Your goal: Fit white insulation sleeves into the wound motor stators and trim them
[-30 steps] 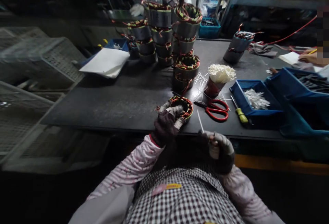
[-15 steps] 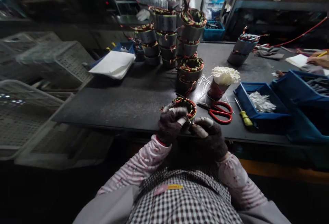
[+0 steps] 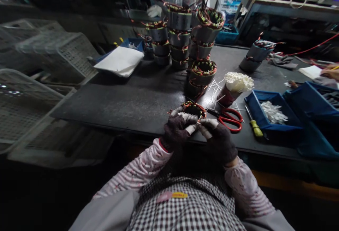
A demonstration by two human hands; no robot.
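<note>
1. Dark-gloved left hand (image 3: 177, 128): fingers curled narrowly, holding the round orange-and-green wire-wound ring (image 3: 202, 111), centre of the frame.
2. Dark-gloved right hand (image 3: 218, 137): fingertips at its near rim; grip cannot be told.
3. Its opening faces up, axis roughly upright.

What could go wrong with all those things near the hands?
The right hand might bump the scissors, which lie just beyond it, close to the wired ring. The cup crammed with white sticks could spill if knocked over. And the tall stack of rings farther back might topple if someone shoves it, since the rings sit one on top of another.
</note>
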